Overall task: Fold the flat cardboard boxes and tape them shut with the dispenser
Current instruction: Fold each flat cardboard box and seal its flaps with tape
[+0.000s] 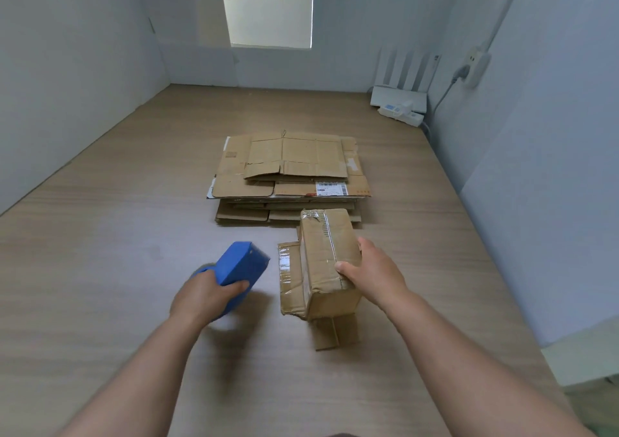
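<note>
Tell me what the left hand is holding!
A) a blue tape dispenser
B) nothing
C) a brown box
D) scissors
A: the left hand grips the blue tape dispenser, while the right hand holds the box.

Tape dispenser (pixel 241 264), lower centre-left of the frame: solid blue.

Folded box (pixel 330 262), centre: plain brown cardboard. A glossy clear tape strip runs along its top, and a row of dark printed marks sits near the far end.

Stack of flat boxes (pixel 291 175), above centre: tan cardboard, with white edges showing at the left side. It carries one white label (pixel 331 189) with black barcode print, set on an orange-red printed band.

Bench (pixel 117 235): pale grey-brown wood grain.

Walls (pixel 67 85): pale grey-white.

Router (pixel 398 96) and power strip (pixel 400 112), upper right: white. The power strip carries a small blue patch.
</note>
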Demonstrator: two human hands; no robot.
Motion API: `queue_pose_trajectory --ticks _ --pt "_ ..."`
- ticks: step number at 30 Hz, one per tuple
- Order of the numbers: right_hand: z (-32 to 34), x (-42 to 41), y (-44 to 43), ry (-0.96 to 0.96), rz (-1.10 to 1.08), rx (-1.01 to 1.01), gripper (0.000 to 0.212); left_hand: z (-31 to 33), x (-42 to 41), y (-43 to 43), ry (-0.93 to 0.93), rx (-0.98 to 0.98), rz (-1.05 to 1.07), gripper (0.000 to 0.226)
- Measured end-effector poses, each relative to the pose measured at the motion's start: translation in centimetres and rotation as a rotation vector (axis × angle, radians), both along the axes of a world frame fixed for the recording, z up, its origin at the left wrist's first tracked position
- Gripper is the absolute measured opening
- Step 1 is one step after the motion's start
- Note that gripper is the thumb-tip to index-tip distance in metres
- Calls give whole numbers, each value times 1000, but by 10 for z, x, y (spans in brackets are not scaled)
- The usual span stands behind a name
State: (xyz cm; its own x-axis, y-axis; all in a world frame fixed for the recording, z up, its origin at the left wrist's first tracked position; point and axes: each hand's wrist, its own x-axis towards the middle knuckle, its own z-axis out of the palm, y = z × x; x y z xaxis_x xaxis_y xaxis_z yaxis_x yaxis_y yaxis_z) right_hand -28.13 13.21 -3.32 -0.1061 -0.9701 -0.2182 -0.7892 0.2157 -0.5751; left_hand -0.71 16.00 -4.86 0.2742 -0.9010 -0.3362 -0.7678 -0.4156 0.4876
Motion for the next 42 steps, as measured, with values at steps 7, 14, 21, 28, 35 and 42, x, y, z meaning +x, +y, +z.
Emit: queue_pose_trajectory --ticks 7,14,21,28,35,42 --pt "17 -9 6 -227 41 -246 54 59 -31 -4 446 -155 -384 21" --pt "63 -14 28 -832 235 -118 39 70 -50 -2 400 -116 -517 36" --pt "65 -17 36 -597 338 -178 18 68 -51 -6 384 -127 -509 45" --pt "72 -18 34 -744 229 -223 18 72 -52 -3 427 -55 -574 42" --pt "68 -13 34 -622 348 -112 26 75 -52 -2 431 -67 -603 49" --pt "69 -13 34 -704 219 -183 17 79 -55 -1 483 -42 -600 41"
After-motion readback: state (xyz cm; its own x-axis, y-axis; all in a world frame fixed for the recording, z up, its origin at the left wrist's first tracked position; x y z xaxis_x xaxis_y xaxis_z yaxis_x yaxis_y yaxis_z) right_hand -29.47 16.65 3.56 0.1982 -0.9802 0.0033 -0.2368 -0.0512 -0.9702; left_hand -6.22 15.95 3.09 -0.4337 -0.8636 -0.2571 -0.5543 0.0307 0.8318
